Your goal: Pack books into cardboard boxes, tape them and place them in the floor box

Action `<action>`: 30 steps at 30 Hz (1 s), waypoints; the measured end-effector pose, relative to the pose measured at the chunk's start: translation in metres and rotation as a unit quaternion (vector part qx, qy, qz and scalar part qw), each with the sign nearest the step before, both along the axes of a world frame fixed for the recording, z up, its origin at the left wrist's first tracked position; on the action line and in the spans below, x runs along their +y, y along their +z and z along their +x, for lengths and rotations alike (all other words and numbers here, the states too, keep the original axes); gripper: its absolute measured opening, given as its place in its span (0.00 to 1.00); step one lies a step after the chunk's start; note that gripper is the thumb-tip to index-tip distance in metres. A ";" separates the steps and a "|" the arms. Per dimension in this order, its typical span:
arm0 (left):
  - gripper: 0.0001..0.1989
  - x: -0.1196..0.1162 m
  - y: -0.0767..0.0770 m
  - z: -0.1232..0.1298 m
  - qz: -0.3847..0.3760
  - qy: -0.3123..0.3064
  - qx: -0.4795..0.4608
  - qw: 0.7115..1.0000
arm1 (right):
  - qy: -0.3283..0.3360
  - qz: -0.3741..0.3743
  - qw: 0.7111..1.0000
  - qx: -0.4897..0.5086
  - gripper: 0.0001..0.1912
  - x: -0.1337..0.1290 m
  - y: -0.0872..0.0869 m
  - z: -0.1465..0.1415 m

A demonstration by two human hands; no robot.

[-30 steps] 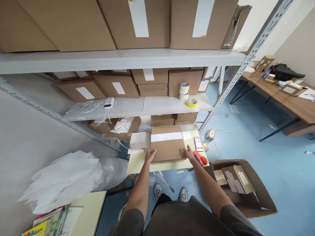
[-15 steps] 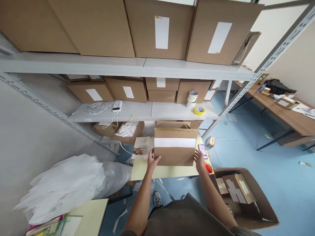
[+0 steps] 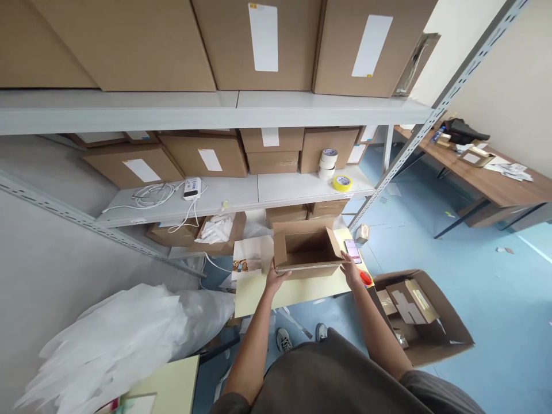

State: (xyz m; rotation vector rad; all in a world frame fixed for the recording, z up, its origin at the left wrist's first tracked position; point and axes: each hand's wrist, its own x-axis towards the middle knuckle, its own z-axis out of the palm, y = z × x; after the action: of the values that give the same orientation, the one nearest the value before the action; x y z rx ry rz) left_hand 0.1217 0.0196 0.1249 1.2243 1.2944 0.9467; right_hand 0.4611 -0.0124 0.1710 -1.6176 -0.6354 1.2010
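An open cardboard box (image 3: 310,272) stands on the pale yellow table (image 3: 259,299) in front of me. Its inside is shadowed and its flaps stand outward. At the near left corner, my left hand (image 3: 276,279) grips the box with the thumb along the front. My right hand (image 3: 350,270) holds the opposite side, its fingers at the right flap. Just beyond that hand lies a phone (image 3: 352,251) with a lit screen. Orange-red scissors (image 3: 365,279) rest at the table's right edge. Left of the box is a printed sheet (image 3: 247,257).
A metal shelf (image 3: 259,118) with large boxes rises ahead. Its middle board carries tape rolls (image 3: 342,183) and a power strip (image 3: 192,188). A big carton (image 3: 448,310) with smaller boxes sits at my right. White packing sheets (image 3: 116,339) are heaped at left.
The box has turned in my hands. Its white-striped front panel faced me before; now the opening shows from above. The view has shifted slightly right.
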 end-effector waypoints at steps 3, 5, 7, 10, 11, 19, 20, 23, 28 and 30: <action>0.56 -0.004 0.003 0.001 -0.009 -0.014 0.029 0.999 | 0.003 -0.060 0.998 -0.005 0.46 -0.006 0.006 0.023; 0.55 -0.005 0.013 -0.003 -0.012 0.020 0.062 0.998 | -0.013 -0.053 0.998 -0.018 0.48 -0.007 0.015 0.037; 0.50 -0.004 0.031 -0.005 0.028 0.083 0.093 0.992 | -0.044 0.020 0.998 -0.042 0.45 -0.003 0.030 0.046; 0.37 0.003 0.068 0.007 0.129 0.098 0.085 0.983 | -0.027 0.152 0.986 -0.055 0.38 0.014 0.060 0.036; 0.32 0.007 0.080 0.016 0.144 0.070 0.067 0.985 | 0.013 0.173 0.984 -0.043 0.35 0.022 0.069 0.027; 0.20 0.036 0.101 0.053 0.090 -0.061 0.193 0.975 | 0.322 0.162 0.882 -0.305 0.22 0.059 0.067 -0.018; 0.22 0.036 0.098 0.044 0.094 -0.049 0.222 0.969 | 0.323 0.144 0.870 -0.343 0.26 0.057 0.061 -0.009; 0.41 0.030 0.085 0.015 0.054 -0.015 0.305 0.951 | 0.338 0.067 0.858 -0.381 0.48 0.052 0.041 0.024; 0.67 0.016 0.061 0.007 -0.058 -0.053 0.341 0.937 | 0.383 0.009 0.866 -0.322 0.71 0.042 0.008 0.045; 0.66 0.011 0.053 0.014 -0.056 -0.058 0.340 0.937 | 0.390 0.015 0.852 -0.348 0.74 0.040 -0.003 0.042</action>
State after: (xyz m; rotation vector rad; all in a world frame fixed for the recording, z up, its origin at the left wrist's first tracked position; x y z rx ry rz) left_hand 0.1359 0.0311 0.1779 1.5876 1.7540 0.3502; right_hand 0.5028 0.0276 0.1680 -1.8176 -1.9076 1.0882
